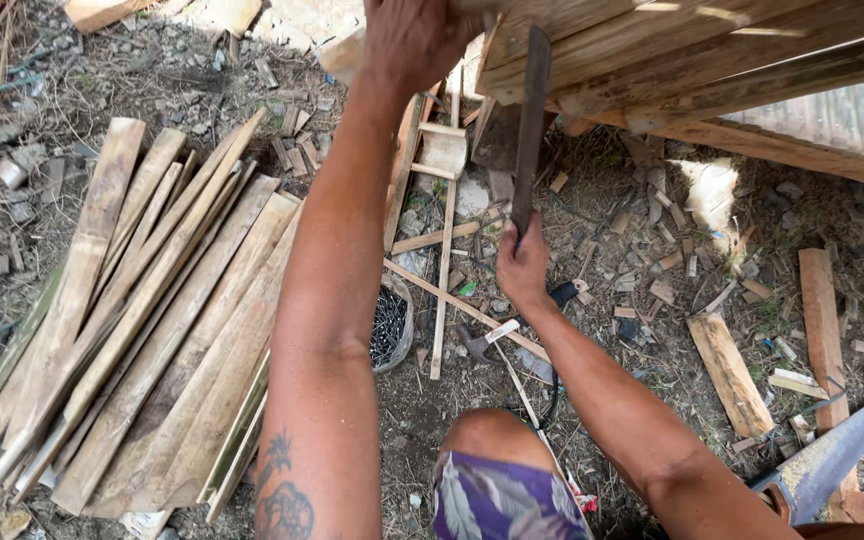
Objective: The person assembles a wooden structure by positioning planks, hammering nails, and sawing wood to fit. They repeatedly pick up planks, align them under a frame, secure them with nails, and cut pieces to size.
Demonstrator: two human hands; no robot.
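My right hand (522,265) grips the handle of a long dark machete (531,120) whose blade points up toward the wooden structure (672,60) at the top. Higher up, my left hand (414,40) presses against the edge of that same plank structure, next to the blade's tip. My bare knee and patterned shorts (500,490) show at the bottom centre.
A pile of split wooden slats (152,310) lies on the ground at left. A bag of dark nails (388,325) sits beside my left arm. A hand saw (837,455) lies at lower right, a hammer (477,340) below my right hand. Wood offcuts litter the dirt.
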